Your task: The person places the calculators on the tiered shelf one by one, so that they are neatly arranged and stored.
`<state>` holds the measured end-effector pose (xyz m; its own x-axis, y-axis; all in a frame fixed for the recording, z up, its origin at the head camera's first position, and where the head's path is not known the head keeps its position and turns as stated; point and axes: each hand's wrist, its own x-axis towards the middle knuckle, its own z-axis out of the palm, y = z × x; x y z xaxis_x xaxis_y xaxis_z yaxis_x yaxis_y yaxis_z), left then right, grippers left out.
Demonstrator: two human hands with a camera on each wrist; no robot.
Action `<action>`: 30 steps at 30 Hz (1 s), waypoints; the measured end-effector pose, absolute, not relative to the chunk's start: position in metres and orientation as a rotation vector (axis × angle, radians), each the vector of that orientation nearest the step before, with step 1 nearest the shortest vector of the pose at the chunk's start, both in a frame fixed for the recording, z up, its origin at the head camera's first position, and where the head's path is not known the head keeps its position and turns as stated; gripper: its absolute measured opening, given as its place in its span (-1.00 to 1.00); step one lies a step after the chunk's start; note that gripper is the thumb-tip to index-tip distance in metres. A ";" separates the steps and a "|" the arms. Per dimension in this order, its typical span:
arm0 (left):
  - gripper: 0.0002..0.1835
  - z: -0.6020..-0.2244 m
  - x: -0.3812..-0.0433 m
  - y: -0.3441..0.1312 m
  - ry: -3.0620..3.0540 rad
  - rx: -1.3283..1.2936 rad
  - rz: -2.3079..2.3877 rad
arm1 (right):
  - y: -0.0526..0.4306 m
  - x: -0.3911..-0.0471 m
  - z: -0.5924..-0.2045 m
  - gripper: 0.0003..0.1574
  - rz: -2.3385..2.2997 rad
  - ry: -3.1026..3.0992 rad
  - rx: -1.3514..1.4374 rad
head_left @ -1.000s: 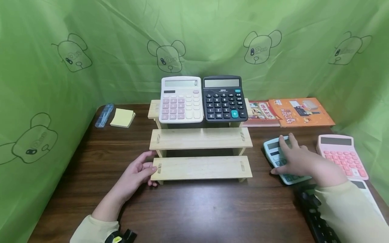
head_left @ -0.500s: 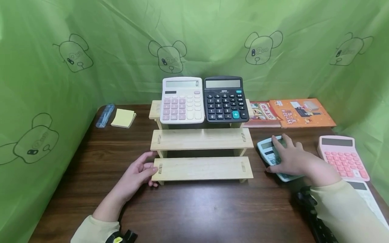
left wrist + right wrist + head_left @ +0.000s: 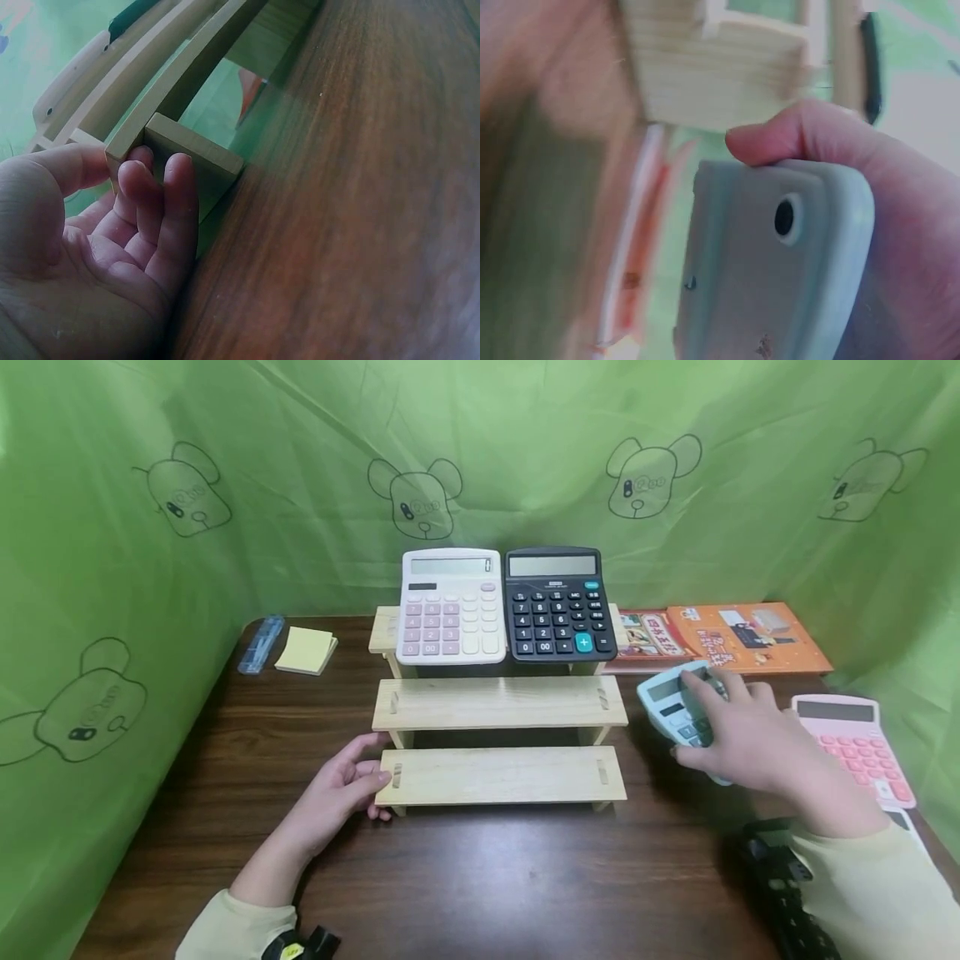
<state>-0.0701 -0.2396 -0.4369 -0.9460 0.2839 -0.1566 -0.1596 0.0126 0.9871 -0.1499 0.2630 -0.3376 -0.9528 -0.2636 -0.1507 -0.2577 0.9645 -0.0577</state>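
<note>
Gripping the light blue calculator [image 3: 677,708], our right hand [image 3: 757,743] holds it tilted above the tabletop [image 3: 480,877], just to the right of the wooden stand [image 3: 498,702]. We have its fingers [image 3: 705,695] clamped on the calculator, the thumb at one edge and the index finger over the screen. From the right wrist we see its pale underside, with a dark round spot [image 3: 784,219] near one corner. Our left hand [image 3: 347,787] pinches the left end of the stand's lowest tier [image 3: 495,775], thumb on top and fingers curled beneath. On the top tier we see a white calculator [image 3: 452,602] and a black calculator [image 3: 555,602] leaning side by side. Near our right arm lies a pink calculator [image 3: 847,735]. Behind, an orange book [image 3: 750,639] and a red book [image 3: 651,639] lie by the green curtain [image 3: 525,410]; at far left, we find yellow notes [image 3: 306,650] beside a blue translucent object [image 3: 261,645].
</note>
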 end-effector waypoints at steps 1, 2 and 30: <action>-0.43 -0.437 -0.070 -0.240 1.984 0.128 2.005 | 0.261 -0.147 -0.333 0.44 -0.066 2.979 -0.400; -0.43 -0.437 -0.070 -0.240 1.983 0.128 2.006 | 0.258 -0.144 -0.328 0.43 -0.077 3.000 -0.408; -0.44 -0.436 -0.069 -0.241 1.976 0.175 2.013 | 0.177 -0.100 -0.301 0.18 -0.045 3.082 -0.863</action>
<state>-0.0694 -0.2406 -0.4356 -0.9432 0.3054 -0.1306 -0.1363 0.0030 0.9907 -0.0995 0.1774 -0.3006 -0.8531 -0.5178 0.0642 -0.5194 0.8544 -0.0110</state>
